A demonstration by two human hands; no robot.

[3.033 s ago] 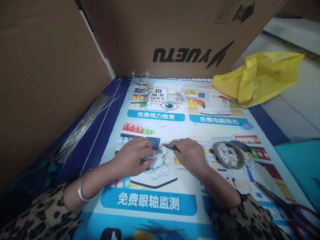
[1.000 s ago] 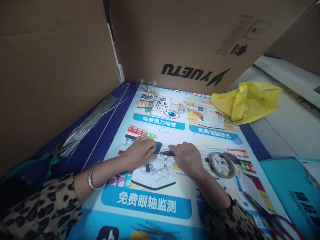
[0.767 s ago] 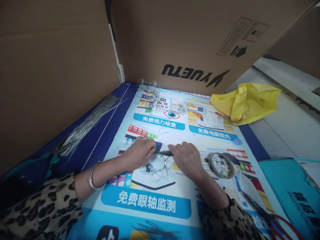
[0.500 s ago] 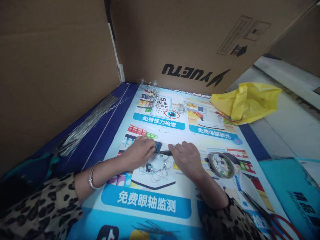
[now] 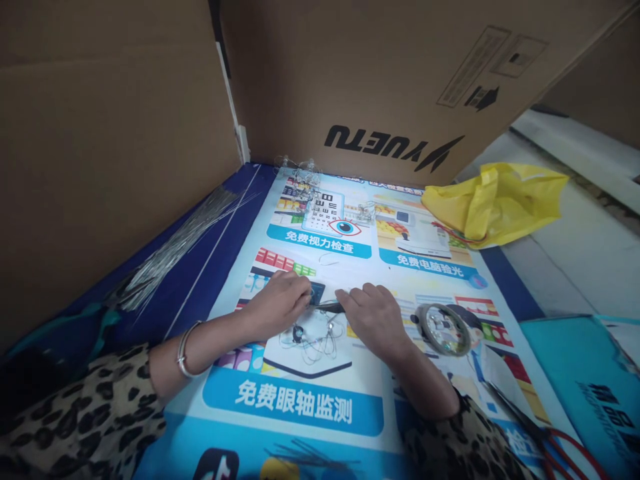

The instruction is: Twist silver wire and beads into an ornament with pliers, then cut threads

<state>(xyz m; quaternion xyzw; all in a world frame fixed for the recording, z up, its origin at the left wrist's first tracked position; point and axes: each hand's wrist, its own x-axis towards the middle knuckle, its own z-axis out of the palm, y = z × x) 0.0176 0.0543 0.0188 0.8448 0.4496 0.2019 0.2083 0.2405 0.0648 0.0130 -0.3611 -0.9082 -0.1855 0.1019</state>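
Observation:
My right hand [image 5: 373, 319] is closed around a slim dark tool, by its tapered jaws a pair of long-nose pliers [image 5: 330, 307], pointing left. Its handles are hidden in my palm. Facing it, my left hand [image 5: 285, 297] is pinched at the pliers' tip on a thin silvery wire, mostly hidden by the fingers. Below both hands, a loose tangle of bent wire [image 5: 317, 343] with small beads dangles or lies over the printed sheet; which of the two I cannot tell.
Wire shapes [image 5: 304, 179] sit at the back, left of a yellow bag [image 5: 500, 205]. A bundle of straight wires [image 5: 175, 250] lies left. At right are a tape roll [image 5: 423, 328] holding beads and red-handled scissors [image 5: 537, 433]. Cardboard walls [image 5: 320, 80] stand behind and left.
The pliers' jaws have turned slightly between my hands. Both hands stay almost in place, and the view has shifted a little.

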